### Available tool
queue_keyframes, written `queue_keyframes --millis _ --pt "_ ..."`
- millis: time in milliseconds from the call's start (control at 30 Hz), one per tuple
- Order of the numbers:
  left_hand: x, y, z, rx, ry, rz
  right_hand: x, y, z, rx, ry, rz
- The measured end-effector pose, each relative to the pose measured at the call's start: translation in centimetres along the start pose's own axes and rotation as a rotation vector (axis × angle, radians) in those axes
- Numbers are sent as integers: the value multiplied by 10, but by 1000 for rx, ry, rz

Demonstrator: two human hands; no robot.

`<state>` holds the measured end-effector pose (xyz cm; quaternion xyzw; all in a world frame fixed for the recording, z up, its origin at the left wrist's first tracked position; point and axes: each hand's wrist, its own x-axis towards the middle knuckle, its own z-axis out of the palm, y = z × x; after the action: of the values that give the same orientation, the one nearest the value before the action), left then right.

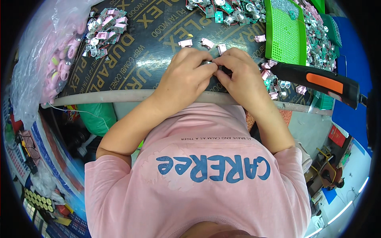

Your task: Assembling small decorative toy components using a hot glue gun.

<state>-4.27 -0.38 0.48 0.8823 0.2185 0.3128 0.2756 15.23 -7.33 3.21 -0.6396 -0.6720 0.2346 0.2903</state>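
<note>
Head camera looks steeply down, close over the workbench (158, 43); rim perhaps distorted.

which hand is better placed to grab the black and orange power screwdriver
Right, probably. The power screwdriver lies on the table just right of the right hand, handle pointing away. The left hand sits farther off and would have to cross over. Both pinch a small part.

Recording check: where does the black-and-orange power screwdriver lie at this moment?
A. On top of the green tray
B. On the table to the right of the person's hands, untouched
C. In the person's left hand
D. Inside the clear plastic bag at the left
B. The power screwdriver lies on the table right of the right hand, while that hand and the left hand pinch a small part between them.
</note>
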Motion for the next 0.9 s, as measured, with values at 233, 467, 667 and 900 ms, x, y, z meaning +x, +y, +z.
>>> queue_keyframes --millis 233,467,667,900 --pt "0 -1 0 105 -44 37 -27 -39 -64 -282 380 -519" --pt "14 4 14 96 -80 102 -24 28 -100 475 857 -205" --pt "31 12 31 73 -95 124 -3 41 -82 1079 440 -349" --pt "40 12 37 40 -93 144 46 80 -116 938 650 -312"
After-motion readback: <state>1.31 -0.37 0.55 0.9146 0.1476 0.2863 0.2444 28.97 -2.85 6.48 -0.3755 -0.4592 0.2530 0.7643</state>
